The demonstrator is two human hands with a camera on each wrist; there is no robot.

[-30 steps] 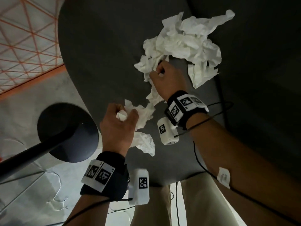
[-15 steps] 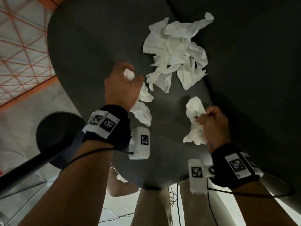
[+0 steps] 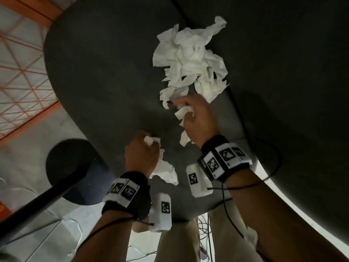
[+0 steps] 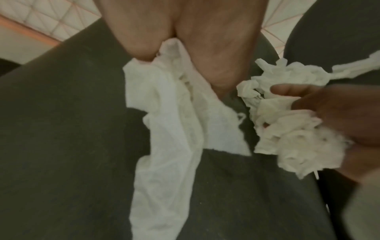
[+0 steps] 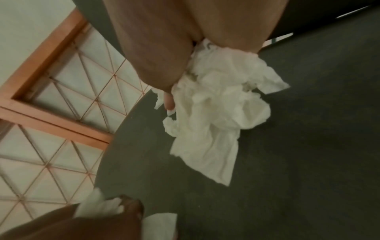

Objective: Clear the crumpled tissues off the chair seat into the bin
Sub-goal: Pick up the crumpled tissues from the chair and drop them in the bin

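A: What changed in the last half second?

B: The right hand point(image 3: 199, 118) was drawn back near the front edge of the seat point(image 3: 105, 76) with one tissue. Now it is forward again, at the near edge of the pile point(image 3: 190, 59), its held tissue touching the pile's lowest scrap.

A: And the left hand point(image 3: 140, 154)?

B: It has come back toward the front of the seat; before, it was farther in, just beside the pile. Its tissue came along.

A: What does that mean for the job?

B: I'd judge it early. Both hands are loaded but nothing is binned, and most of the tissues lie on the seat beside the backrest. The right hand looks set to gather more before any trip. I can't see a bin in these views.

A: How are the hands posed?

B: Both knuckles-up over the seat, forearms reaching in from the front edge. The left fingers point(image 4: 141, 43) are curled round a tissue wad point(image 3: 151, 140), with a long tail point(image 4: 170, 146) hanging below the palm, close over the seat. The right fingers point(image 5: 156, 65) are curled on another tissue point(image 5: 216, 104), its loose end draping toward the seat.

A: Any risk?

B: The tails are loose; a piece could tear or drop on the carry.
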